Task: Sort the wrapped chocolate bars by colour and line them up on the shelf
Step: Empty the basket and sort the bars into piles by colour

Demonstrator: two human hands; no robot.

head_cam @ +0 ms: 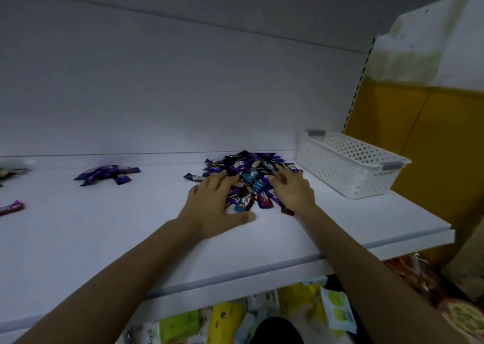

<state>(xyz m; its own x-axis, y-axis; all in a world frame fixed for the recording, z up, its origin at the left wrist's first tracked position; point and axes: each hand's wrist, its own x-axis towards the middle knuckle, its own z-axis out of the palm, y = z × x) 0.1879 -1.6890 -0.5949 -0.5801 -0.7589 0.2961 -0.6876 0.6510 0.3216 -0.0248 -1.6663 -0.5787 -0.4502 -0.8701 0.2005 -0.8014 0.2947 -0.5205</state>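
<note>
A mixed pile of wrapped chocolate bars (248, 171), mostly purple with some blue and maroon ones, lies on the white shelf (104, 239) right of centre. My left hand (213, 207) rests flat on the pile's left edge, fingers straight and spread. On the pile's right side lies my right hand (292, 189), its fingers stretched over the bars. A small group of purple bars (107, 174) sits further left. A magenta bar (11, 207) and some dark bars (13, 172) show at the left frame edge.
An empty white perforated basket (348, 160) stands at the shelf's right end, close to the pile. The shelf's back wall is just behind the pile. Below the shelf's front edge are green, yellow and white packets (227, 317).
</note>
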